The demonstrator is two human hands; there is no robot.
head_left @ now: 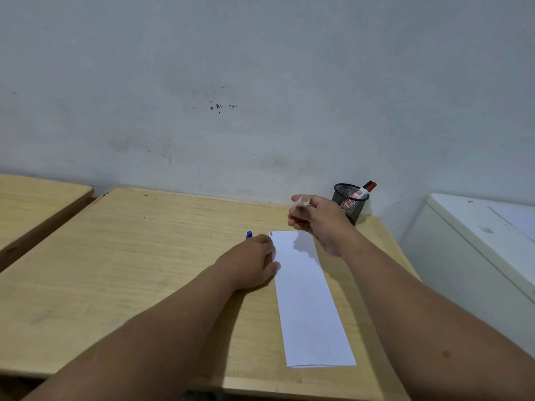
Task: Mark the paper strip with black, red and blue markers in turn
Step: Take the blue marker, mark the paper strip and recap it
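Strip (309, 299) lies on my desk (115, 270) between my hands. My left hand (252, 261) presses its left edge, fingers closed over a blue cap (249, 234). My right hand (318, 218) hovers above its far end, gripping a blurred marker (302, 201). Cup (350, 202) behind.

So the white paper strip (308, 296) lies flat on the desk, long way near to far, tiny red mark on its far-left corner. Red marker (365, 190) stands tilted far right. Blue cap (249, 234) lies just left of the strip's far end.
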